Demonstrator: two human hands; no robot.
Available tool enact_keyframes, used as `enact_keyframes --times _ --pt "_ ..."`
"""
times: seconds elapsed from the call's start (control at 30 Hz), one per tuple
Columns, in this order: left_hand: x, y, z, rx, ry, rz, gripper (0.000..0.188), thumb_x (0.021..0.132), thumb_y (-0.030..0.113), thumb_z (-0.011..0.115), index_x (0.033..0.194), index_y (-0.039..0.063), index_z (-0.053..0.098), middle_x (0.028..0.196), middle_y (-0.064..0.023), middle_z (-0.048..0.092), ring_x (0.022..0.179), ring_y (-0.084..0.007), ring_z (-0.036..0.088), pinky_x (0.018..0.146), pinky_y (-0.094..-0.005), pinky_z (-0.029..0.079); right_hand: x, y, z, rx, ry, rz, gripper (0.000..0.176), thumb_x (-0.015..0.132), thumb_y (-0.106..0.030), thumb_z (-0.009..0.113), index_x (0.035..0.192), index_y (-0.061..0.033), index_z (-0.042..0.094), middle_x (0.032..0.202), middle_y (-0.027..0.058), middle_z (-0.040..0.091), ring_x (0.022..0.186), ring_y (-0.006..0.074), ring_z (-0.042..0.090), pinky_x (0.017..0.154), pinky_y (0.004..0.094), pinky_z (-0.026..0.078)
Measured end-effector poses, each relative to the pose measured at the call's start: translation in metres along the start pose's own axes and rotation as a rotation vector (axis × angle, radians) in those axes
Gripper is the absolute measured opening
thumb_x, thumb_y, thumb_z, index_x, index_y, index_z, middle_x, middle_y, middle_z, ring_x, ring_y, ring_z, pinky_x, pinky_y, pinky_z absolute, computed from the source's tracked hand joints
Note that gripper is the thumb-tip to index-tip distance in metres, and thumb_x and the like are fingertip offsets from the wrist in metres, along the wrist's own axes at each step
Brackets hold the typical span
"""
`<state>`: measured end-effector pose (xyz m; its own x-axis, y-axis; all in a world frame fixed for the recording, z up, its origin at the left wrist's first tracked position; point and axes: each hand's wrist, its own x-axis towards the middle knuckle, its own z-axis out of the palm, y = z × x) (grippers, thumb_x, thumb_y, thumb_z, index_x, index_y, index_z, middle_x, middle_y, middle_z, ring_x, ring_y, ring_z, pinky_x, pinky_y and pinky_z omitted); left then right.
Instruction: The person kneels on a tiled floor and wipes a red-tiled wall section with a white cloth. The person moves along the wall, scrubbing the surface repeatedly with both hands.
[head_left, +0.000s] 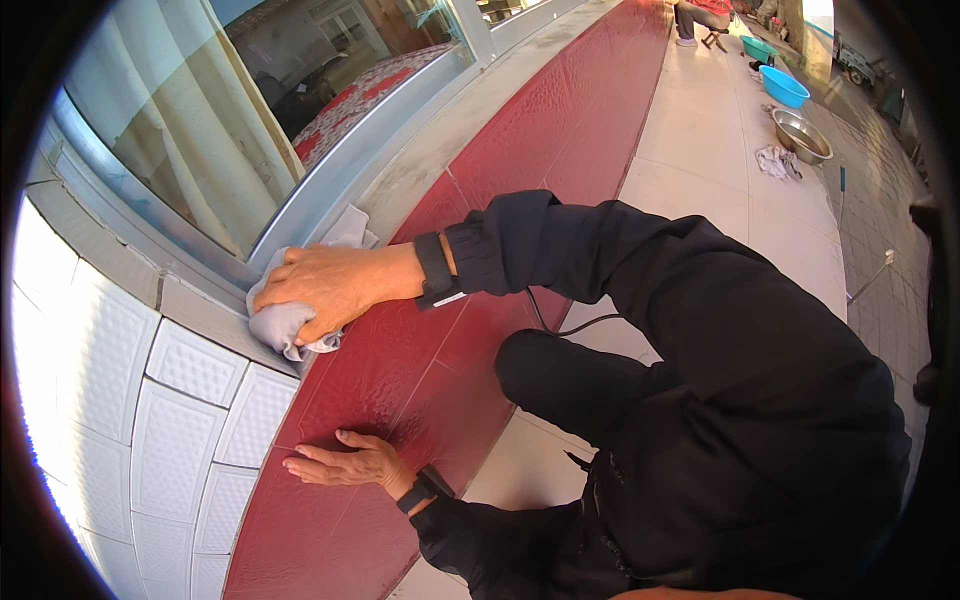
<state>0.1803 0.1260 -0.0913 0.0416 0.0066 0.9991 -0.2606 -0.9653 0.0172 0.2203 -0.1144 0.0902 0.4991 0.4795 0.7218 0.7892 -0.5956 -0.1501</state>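
Observation:
My right hand (330, 285) presses a bunched grey cloth (281, 326) into the corner of the windowsill (412, 176), where the sill meets the wall beside the metal window frame (360, 139). Part of the cloth spreads out behind the hand along the sill. Lower down, my left hand (352, 461) holds nothing; its fingers are extended and the thumb stands apart. It is at the dark red tiles (442, 345) below the sill, and whether it touches them I cannot tell. Both wrists carry black straps.
White textured tiles (180, 427) cover the wall at left. Curtains (172, 120) hang behind the window glass. Along the pale tiled ledge (697, 180) are a metal basin (801, 135), a crumpled cloth (778, 163), a blue basin (784, 86) and a green basin (759, 49). A person (701, 16) sits farther off.

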Motion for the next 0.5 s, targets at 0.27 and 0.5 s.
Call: enact_keyframes --times 0.27,0.5 --pt "-0.003 -0.001 0.008 0.060 0.076 0.023 0.060 0.108 0.043 0.042 0.152 0.001 0.042 0.158 -0.0265 0.037 0.147 -0.0433 0.036 0.117 -0.0602 0.029 -0.081 0.078 -0.096 -0.023 0.080 0.107 0.059 0.079 -0.018 0.071 0.138 -0.0149 0.064 0.130 0.0167 0.064 0.114 0.0382 0.055 0.104 0.0436 0.044" --pt "-0.003 -0.002 0.004 0.024 0.052 0.026 0.060 0.108 0.042 0.044 0.151 -0.001 0.042 0.158 -0.0279 0.035 0.146 -0.0438 0.036 0.118 -0.0602 0.029 -0.198 0.222 -0.260 -0.526 0.190 0.688 0.059 0.080 -0.009 0.068 0.138 -0.0172 0.063 0.132 0.0157 0.065 0.119 0.0368 0.062 0.102 0.0439 0.049"
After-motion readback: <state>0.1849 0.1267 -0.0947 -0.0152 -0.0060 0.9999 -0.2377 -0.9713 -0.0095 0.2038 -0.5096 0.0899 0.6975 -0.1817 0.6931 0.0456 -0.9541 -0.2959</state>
